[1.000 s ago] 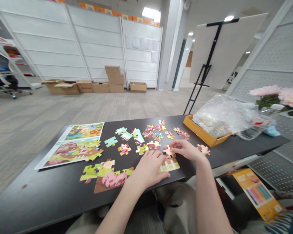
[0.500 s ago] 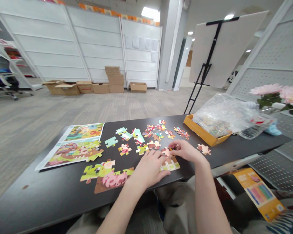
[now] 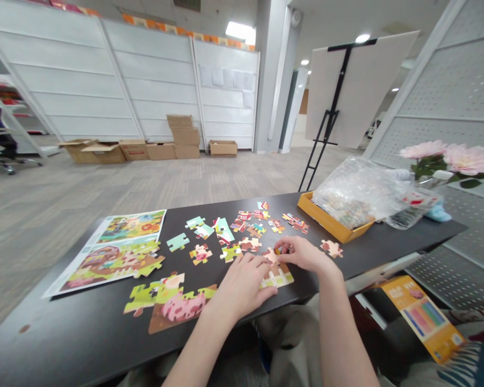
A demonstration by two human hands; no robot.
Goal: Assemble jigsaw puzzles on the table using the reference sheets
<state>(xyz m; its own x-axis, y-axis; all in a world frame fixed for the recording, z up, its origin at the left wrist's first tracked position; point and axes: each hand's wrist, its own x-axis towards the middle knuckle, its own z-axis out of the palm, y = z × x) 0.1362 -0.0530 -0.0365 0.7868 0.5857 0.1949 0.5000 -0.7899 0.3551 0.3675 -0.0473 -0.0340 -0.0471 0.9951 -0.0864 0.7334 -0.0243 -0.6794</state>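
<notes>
My left hand (image 3: 248, 280) lies flat on the table over jigsaw pieces, its fingers stretched out. Beside it, my right hand (image 3: 302, 253) pinches the edge of a pinkish puzzle piece (image 3: 271, 256), with the fingertips partly hidden. Below that piece is a joined section with a white fence (image 3: 280, 277), partly under my left hand. To the left lies a joined section with a spotted pink pig (image 3: 183, 307), next to green pieces (image 3: 143, 295). Loose pieces, such as a cow-face piece (image 3: 200, 254) and a brown-patched piece (image 3: 331, 248), are spread around.
A printed picture sheet (image 3: 105, 263) lies at the table's left. An orange box tray (image 3: 339, 228) with plastic bags (image 3: 358, 185) stands at the right, near pink flowers (image 3: 463, 158). Below the table edge is another orange box (image 3: 421, 317). An easel (image 3: 334, 113) stands behind.
The whole view has shifted slightly, with the table's things appearing further left. Both hands stay at the same pieces; the right fingers have moved only a little.
</notes>
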